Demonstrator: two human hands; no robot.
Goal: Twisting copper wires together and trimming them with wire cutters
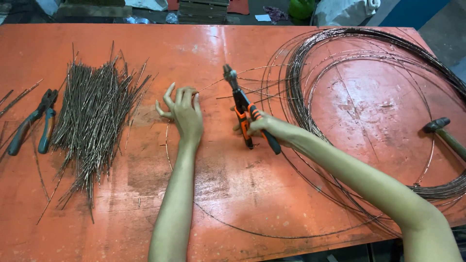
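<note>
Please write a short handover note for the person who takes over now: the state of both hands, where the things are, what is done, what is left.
Left hand: open, fingertips pinning a wire strand to the orange table.
Right hand: gripping the orange-black cutters, tip at that strand.
Done: pile of cut wire pieces at left, beside spare blue-handled pliers.
Left: the large wire coil at right remains uncut. A hammer lies at the right edge.

Orange table [208, 194]; orange-black pliers [245, 114]; blue-handled pliers [31, 123]; coppery wire [340, 63].

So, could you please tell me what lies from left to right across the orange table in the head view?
Blue-handled pliers → pile of cut wire pieces → left hand → orange-handled cutters in the right hand → hammer.
</note>
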